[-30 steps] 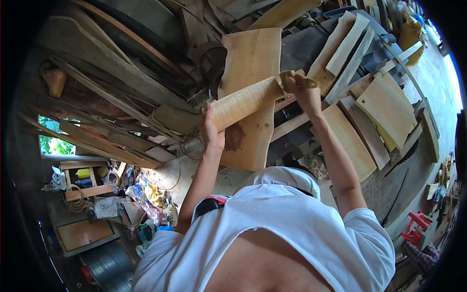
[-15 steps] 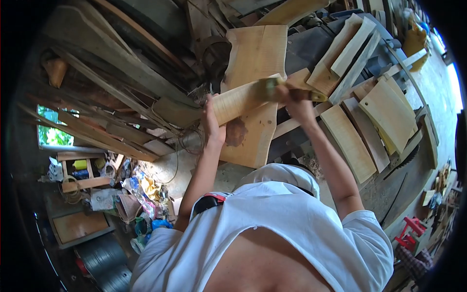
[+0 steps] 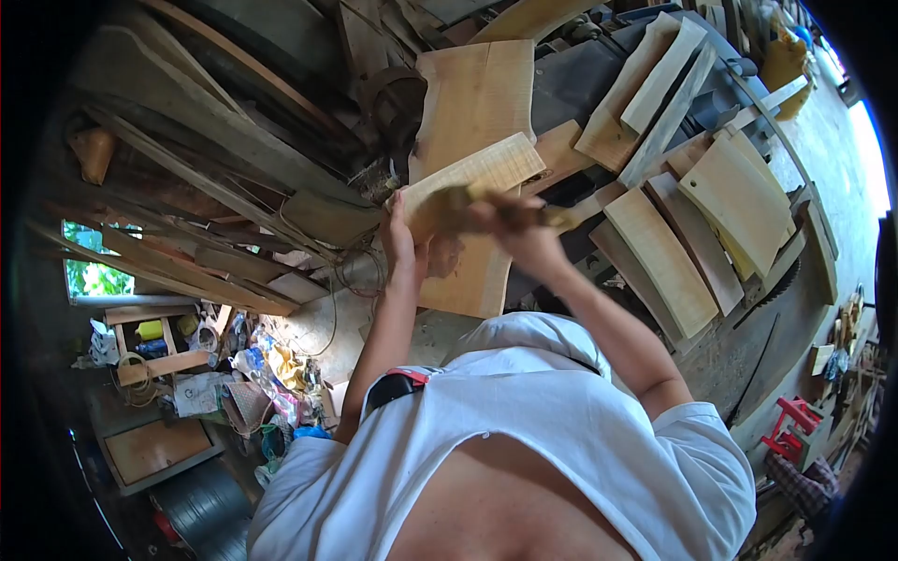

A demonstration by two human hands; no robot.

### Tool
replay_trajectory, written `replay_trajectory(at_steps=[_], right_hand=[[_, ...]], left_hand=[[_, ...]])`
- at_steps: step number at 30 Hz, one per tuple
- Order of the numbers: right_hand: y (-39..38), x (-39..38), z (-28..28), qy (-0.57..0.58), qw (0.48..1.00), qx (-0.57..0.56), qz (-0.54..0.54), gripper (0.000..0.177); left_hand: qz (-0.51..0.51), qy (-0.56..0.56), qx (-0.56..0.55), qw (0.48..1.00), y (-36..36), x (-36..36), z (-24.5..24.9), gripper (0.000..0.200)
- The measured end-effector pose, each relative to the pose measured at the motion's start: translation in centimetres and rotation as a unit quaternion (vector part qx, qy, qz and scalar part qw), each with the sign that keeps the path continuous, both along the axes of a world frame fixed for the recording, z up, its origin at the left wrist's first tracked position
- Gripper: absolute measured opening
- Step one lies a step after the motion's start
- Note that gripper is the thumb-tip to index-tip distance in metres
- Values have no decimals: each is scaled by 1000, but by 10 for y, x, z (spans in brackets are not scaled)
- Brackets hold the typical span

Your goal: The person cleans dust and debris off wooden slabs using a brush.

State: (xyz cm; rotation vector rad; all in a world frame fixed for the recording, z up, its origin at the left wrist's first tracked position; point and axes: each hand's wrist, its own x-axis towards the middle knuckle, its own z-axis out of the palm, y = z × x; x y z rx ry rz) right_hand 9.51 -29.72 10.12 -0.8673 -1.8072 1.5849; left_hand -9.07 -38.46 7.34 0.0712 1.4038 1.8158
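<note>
Shirt (image 3: 552, 402), white cloth, short-sleeved, nearest. Bare arms extend from it: left forearm rises steeply, right one slants inward from a bent elbow. Left hand (image 3: 401, 238) clasps the left end of a pale rectangular light-wood board (image 3: 510, 161); exact finger wrap hidden. Right hand (image 3: 524, 232) curled closed around a brownish-yellow hand tool (image 3: 454, 208), blurred, type unclear, over the board's near edge; contact can't be told. Tool and right hand block part of the board. Board sits tilted above a wide pale wood plank (image 3: 475, 84) with a wavy edge and covers its middle; touching or apart, can't tell. Dark round patch (image 3: 443, 257) on plank, just beside left wrist. Right of plank: slightly curved pale wood slats (image 3: 659, 262) side by side. Farther: long dark timber planks (image 3: 215, 122) leaning at left, cluttered pile of bags (image 3: 281, 369) lower left, red plastic stool (image 3: 793, 425) far right.
</note>
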Motion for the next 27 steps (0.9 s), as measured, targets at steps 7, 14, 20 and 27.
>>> replay_trajectory(at_steps=[7,14,20,27], right_hand=[[61,40,-22,-94,970,158,-158,21],[-36,-10,15,75,972,218,41,22],[67,46,-51,-54,980,135,-136,25],[105,80,-40,-37,964,131,-229,32]], left_hand=[[17,21,3,1000,-3,-4,-26,38],[-61,-8,41,997,-12,-25,-57,53],[-17,-102,-28,994,-15,-3,-15,43],[-220,155,57,962,-17,-3,49,42]])
